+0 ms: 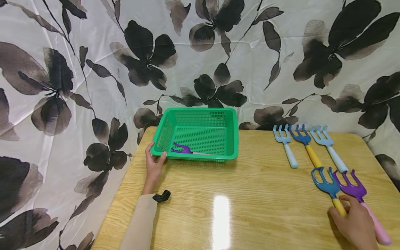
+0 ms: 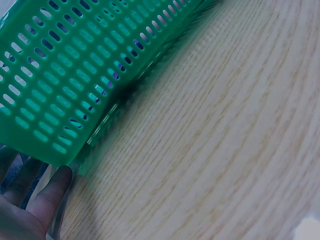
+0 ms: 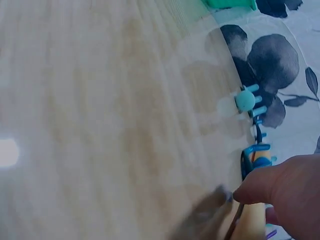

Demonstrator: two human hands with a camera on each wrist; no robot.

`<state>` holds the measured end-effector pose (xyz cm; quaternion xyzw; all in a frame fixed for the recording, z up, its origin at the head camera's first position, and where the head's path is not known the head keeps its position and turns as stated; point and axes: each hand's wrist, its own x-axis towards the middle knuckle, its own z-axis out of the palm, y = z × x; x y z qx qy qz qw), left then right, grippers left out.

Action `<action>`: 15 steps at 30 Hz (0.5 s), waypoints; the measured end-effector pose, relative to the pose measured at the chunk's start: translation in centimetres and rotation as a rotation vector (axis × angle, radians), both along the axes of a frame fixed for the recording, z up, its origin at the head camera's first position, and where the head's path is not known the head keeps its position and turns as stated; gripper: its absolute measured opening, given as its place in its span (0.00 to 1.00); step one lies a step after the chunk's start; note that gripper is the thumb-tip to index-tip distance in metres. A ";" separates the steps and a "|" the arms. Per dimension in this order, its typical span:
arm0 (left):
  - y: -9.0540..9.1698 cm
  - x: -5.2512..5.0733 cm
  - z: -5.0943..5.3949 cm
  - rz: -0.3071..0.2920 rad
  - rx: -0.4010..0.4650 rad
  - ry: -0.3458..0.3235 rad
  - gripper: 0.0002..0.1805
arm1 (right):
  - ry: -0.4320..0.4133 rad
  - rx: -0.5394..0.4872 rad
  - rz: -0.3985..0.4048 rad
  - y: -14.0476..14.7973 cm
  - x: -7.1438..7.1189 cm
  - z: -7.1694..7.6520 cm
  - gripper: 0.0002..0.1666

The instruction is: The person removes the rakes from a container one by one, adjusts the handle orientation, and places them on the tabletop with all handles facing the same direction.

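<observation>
On the left of the table, my left hand (image 1: 153, 169) grips the near left corner of a green plastic basket (image 1: 190, 157), thumb at the front rim and fingers at the side. Inside it lies a garden hand fork (image 1: 184, 149) with purple tines and a pink handle. At the right, my right hand (image 1: 356, 220) pinches the yellow handle of a blue hand fork (image 1: 330, 188). The right wrist view shows the thumb over that yellow handle (image 3: 251, 222); the other fingers are mostly hidden. Just beside this hand lies another purple fork (image 1: 354, 191) with a pink handle.
Behind the right hand, a light blue fork (image 1: 290, 156), a blue fork with yellow handle (image 1: 312, 155) and another light blue fork (image 1: 335, 158) lie side by side. A floral cloth (image 1: 268, 86) hangs behind the wooden table (image 1: 265, 198).
</observation>
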<state>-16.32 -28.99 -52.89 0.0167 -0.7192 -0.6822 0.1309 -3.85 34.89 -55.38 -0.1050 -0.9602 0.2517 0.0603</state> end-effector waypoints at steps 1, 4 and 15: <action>0.0 0.0 0.0 -0.001 0.000 -0.002 0.41 | 0.007 0.004 0.004 0.0 -0.2 0.1 0.33; 0.1 -0.1 0.1 -0.005 0.015 -0.007 0.41 | 0.040 0.021 0.028 0.1 -0.9 0.7 0.35; 0.0 -0.1 0.0 0.001 0.016 0.010 0.41 | 0.095 0.075 0.189 -0.6 -5.9 5.5 0.35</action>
